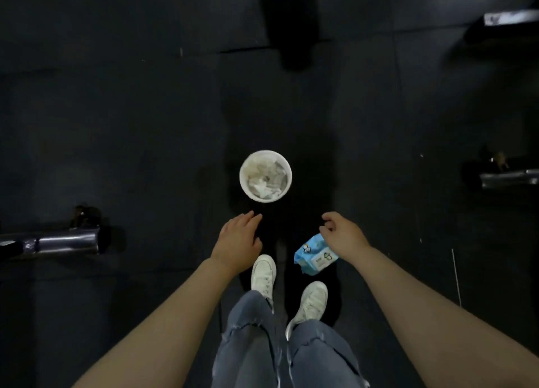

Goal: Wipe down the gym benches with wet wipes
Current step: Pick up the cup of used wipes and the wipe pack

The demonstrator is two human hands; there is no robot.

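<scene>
Dim, murky wide-angle view, soft blur, curved edges, glints on metal bars (67, 243).

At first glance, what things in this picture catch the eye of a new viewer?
The white bin, full of crumpled wipes, stands bright on the dark floor at centre. Below it, the left hand and right hand reach out, with a blue wet wipe pack beside the right hand.

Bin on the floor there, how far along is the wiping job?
Done: the bin holds crumpled used wipes, so some wiping looks finished. In hand: nothing; the left hand reaches toward the bin, the right hand hangs over the wipes pack. Left: no bench is clearly visible, so I cannot tell.
</scene>
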